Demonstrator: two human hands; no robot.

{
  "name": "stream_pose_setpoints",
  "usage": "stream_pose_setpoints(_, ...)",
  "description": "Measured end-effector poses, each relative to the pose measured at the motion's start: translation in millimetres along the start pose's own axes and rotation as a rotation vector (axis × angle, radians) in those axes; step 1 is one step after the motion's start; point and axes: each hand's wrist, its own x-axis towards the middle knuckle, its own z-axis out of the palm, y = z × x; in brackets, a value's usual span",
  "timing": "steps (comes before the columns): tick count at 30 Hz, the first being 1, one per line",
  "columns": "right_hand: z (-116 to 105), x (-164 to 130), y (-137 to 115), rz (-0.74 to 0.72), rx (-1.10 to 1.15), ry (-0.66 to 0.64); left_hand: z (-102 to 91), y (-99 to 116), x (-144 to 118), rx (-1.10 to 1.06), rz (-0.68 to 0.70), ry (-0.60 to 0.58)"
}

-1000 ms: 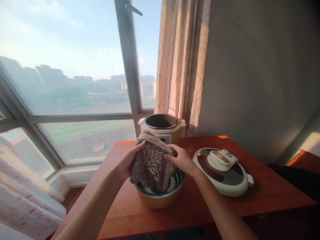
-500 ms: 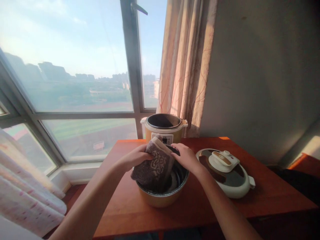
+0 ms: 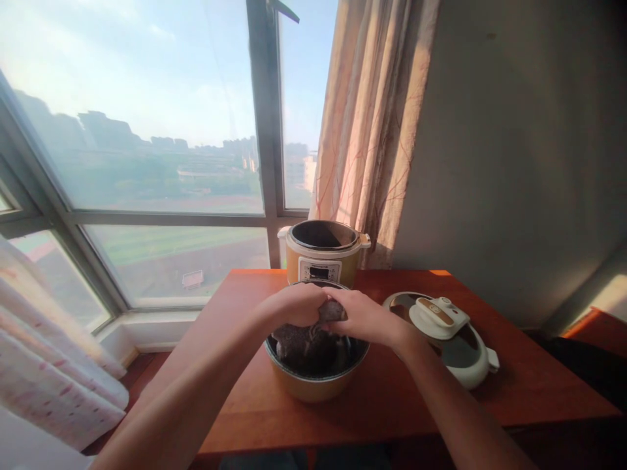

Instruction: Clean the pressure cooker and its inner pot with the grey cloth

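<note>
Both my hands are together over the mouth of a gold inner pot (image 3: 313, 389) with a dark inside, near the middle of the table. A dark brown cloth (image 3: 306, 346) hangs from them into the pot. My left hand (image 3: 302, 304) is closed around the cloth's upper part. From the other side, my right hand (image 3: 361, 316) pinches a bunched bit of it between thumb and fingers. Directly behind the pot stands the gold and white pressure cooker body (image 3: 296, 261), uncovered, its control panel facing me.
To the right, the cooker's white lid (image 3: 465, 375) with its handle lies on the reddish wooden table (image 3: 421, 411). Beyond the table are a window (image 3: 171, 163), a beige curtain (image 3: 372, 130) and a grey wall (image 3: 514, 163). A patterned white curtain (image 3: 53, 378) hangs at the lower left.
My hands have come together over the pot. The cloth, spread between them before, is now bunched and lower inside the pot. The view has shifted slightly.
</note>
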Motion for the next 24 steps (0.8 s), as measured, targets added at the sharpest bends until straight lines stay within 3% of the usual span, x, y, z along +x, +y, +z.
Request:
stream_pose_setpoints(3, -5, 4, 7, -0.012, -0.007, 0.015, -4.3, -4, -5, -0.041, -0.010, -0.032)
stream_pose_setpoints(9, -26, 5, 14, -0.096, 0.109, -0.042, -4.6, -27, -32, -0.391, 0.005, -0.031)
stream_pose_setpoints(13, -31, 3, 19, -0.088, 0.129, -0.050, 1.1, -41, -51, -0.536, -0.032, 0.070)
stream_pose_setpoints(19, -27, -19, 28, -0.016, 0.102, 0.117, -1.1, -5, -73, -0.352, -0.236, 0.352)
stream_pose_setpoints(24, -17, -49, 25, 0.017, -0.043, 0.256, 34.2, 13, -77, -0.289, -0.158, 0.451)
